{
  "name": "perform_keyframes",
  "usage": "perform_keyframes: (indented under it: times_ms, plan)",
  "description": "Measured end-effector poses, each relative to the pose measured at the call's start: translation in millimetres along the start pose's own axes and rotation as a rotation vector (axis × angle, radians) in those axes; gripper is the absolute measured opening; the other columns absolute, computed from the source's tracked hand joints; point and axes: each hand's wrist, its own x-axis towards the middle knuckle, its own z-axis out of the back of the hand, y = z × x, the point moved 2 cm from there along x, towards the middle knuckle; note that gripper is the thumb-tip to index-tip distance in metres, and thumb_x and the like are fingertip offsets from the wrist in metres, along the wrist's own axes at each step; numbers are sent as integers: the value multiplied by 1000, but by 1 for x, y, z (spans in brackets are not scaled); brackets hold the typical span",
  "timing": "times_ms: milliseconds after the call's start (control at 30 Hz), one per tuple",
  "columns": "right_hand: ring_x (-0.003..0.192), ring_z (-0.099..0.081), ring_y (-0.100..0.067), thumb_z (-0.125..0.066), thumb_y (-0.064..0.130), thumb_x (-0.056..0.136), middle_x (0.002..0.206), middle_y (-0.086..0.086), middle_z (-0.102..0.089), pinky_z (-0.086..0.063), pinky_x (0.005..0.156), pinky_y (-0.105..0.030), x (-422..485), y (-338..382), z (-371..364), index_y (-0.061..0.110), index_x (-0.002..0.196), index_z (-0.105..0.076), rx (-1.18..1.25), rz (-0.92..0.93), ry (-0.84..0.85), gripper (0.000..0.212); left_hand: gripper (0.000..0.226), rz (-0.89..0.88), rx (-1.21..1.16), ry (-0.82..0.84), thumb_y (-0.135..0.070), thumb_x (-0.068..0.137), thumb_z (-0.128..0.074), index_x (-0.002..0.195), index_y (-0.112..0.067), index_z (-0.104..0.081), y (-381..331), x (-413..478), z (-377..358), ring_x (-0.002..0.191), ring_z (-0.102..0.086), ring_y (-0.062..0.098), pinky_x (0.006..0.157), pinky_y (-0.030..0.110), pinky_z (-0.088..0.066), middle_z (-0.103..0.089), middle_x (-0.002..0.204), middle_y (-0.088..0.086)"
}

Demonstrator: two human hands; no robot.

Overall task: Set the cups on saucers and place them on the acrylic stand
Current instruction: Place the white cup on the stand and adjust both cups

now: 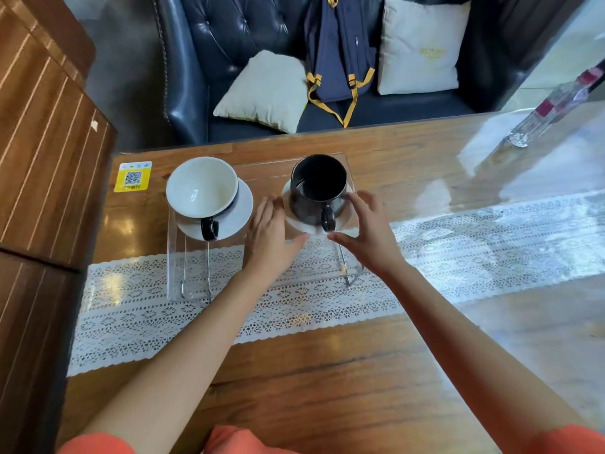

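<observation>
A clear acrylic stand point(262, 168) sits on the wooden table over a lace runner. On its left end a cup with a white inside and a black handle point(203, 188) rests on a white saucer point(244, 204). On its right end a black cup point(317, 188) stands on a second white saucer point(302, 226), handle toward me. My left hand point(266, 234) is at that saucer's left edge and my right hand point(368, 229) at its right edge, fingers spread. Whether the fingertips touch the saucer I cannot tell.
A white lace runner point(294, 306) crosses the wooden table point(327, 371). A yellow QR sticker point(132, 176) lies at the far left corner, a glass vase point(540, 122) at the far right. Beyond the table is a dark leather sofa point(229, 27) with two cushions and a blue backpack point(340, 50).
</observation>
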Motion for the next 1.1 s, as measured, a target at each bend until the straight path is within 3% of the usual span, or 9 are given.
perform_keyframes:
  times_ms: [233,433,567,733,1100]
  plan:
    - [132,-36,-34,-79,30,72,141,-14,-38,-42,104,-48,18,2,-1,20,135,-47,-17,-21,6,72,79,32,-64,-2,-36,79,-66,140,-4,-27,1,20,-2,142,-16,25,116,38,-13,-29,151,13]
    - [137,-29,-31,-75,33,76,145,-15,-35,-29,114,-46,23,-4,7,14,139,-44,145,-12,47,72,80,33,-94,-38,-36,78,-66,142,-7,-27,5,17,-6,142,-16,24,116,34,-10,-27,152,11]
    - [140,-28,-27,-77,28,74,151,-8,-35,-25,117,-44,41,5,17,14,144,-35,177,53,70,83,78,25,-108,-35,-37,79,-65,141,-9,-28,6,17,-6,142,-16,22,116,37,-13,-29,151,9]
    - [138,-26,-23,-83,28,62,146,8,-41,-30,110,-49,53,17,11,29,142,-33,237,56,125,94,77,29,-122,-40,-37,78,-66,140,-9,-30,6,17,-4,142,-18,23,115,37,-14,-31,150,9]
    - [133,-34,-20,-82,29,59,140,9,-49,-34,106,-40,55,9,2,30,139,-38,263,87,45,91,77,30,-108,-33,-38,78,-66,140,-7,-30,7,17,-5,141,-21,22,114,39,-19,-32,149,10]
